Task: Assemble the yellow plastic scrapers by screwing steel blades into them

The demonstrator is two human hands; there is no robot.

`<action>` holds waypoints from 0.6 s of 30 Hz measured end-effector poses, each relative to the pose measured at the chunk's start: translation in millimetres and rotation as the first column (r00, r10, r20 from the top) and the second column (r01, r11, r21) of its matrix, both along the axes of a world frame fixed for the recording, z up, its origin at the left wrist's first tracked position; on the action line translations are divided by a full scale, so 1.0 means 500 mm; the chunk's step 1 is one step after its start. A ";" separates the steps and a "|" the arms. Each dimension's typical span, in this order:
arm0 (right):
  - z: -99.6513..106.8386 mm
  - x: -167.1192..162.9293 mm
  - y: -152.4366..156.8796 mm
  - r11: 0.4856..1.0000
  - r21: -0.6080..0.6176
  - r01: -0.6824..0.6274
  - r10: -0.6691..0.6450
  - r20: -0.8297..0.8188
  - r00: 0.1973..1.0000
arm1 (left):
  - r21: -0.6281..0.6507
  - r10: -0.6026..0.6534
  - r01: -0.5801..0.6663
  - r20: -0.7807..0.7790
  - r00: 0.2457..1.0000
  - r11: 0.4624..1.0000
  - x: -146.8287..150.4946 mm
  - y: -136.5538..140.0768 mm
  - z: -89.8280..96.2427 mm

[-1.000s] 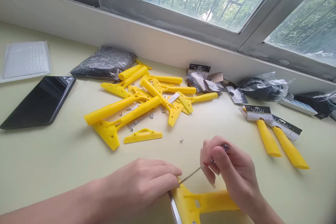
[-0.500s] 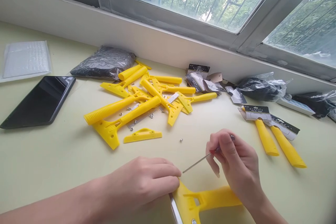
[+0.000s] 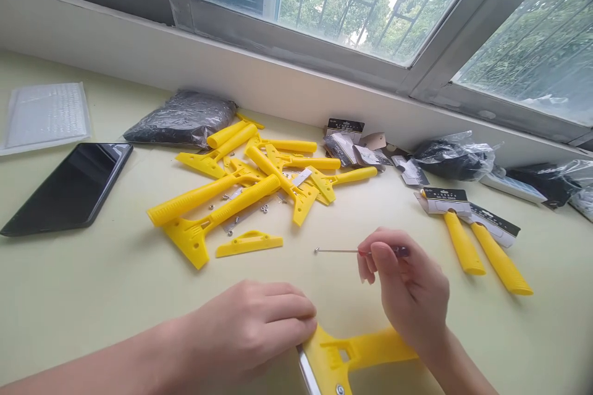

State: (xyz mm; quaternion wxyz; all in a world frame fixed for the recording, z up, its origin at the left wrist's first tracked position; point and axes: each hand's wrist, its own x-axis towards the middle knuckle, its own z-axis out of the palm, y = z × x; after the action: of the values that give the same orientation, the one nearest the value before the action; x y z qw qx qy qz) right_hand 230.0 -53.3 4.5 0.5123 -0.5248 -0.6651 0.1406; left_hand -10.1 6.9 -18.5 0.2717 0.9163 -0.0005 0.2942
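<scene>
My left hand (image 3: 264,324) is closed on the upper corner of a yellow scraper (image 3: 327,361), which has a metal blade along its left edge and a screw near the bottom of the frame. The scraper's handle points right, passing beneath my right wrist. In my right hand (image 3: 407,284) is a thin screwdriver (image 3: 338,251), held nearly level with its shaft pointing left. Its tip meets a small screw (image 3: 316,250); whether the screw clings to the tip or rests on the table, I cannot tell. A loose yellow blade-holder piece (image 3: 250,243) lies beyond my left hand.
Beyond my hands lies a pile of yellow scraper parts (image 3: 259,166) with several small nuts and screws. To the left are a black phone (image 3: 69,188) and a dark plastic bag (image 3: 183,117). Two carded handles (image 3: 463,244) lie right, with torn packaging (image 3: 345,145) by the window wall.
My right hand has lifted the screwdriver tip away from the scraper corner, up and left to the small screw, levelling the shaft. My left hand stays on the scraper. The view has tilted slightly.
</scene>
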 end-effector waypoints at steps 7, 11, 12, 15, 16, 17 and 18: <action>0.001 0.001 0.006 0.999 -0.033 0.021 -0.020 0.034 0.999 | 0.022 0.006 -0.007 0.043 0.999 1.000 -0.003 0.000 0.001; 0.020 0.011 -0.001 0.995 0.040 0.095 -0.090 -0.097 0.991 | -0.246 0.035 -0.027 0.027 0.999 0.969 -0.004 0.000 0.003; 0.030 0.014 -0.004 0.988 0.070 0.137 -0.124 -0.162 0.979 | -0.391 0.064 -0.069 -0.026 0.998 0.918 -0.003 0.000 0.005; 0.065 0.021 -0.015 0.954 0.132 0.268 -0.197 -0.399 0.896 | -0.813 0.058 -0.260 -0.269 0.961 0.520 0.003 0.005 0.014; 0.073 0.021 -0.019 0.950 0.117 0.288 -0.203 -0.466 0.861 | -0.883 0.017 -0.296 -0.312 0.950 0.364 0.006 0.009 0.017; 0.079 0.020 -0.023 0.953 0.093 0.289 -0.202 -0.518 0.831 | -0.922 -0.022 -0.307 -0.321 0.947 0.238 0.008 0.014 0.019; 0.081 0.016 -0.026 0.959 0.062 0.278 -0.199 -0.553 0.809 | -0.943 -0.053 -0.301 -0.311 0.949 0.145 0.009 0.021 0.021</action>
State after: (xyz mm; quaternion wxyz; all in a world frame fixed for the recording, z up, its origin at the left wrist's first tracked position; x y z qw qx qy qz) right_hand 238.2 -66.2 45.2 0.7282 -0.5057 -0.4299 0.1707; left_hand -5.6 17.2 -8.2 0.7720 0.5458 0.3040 0.1170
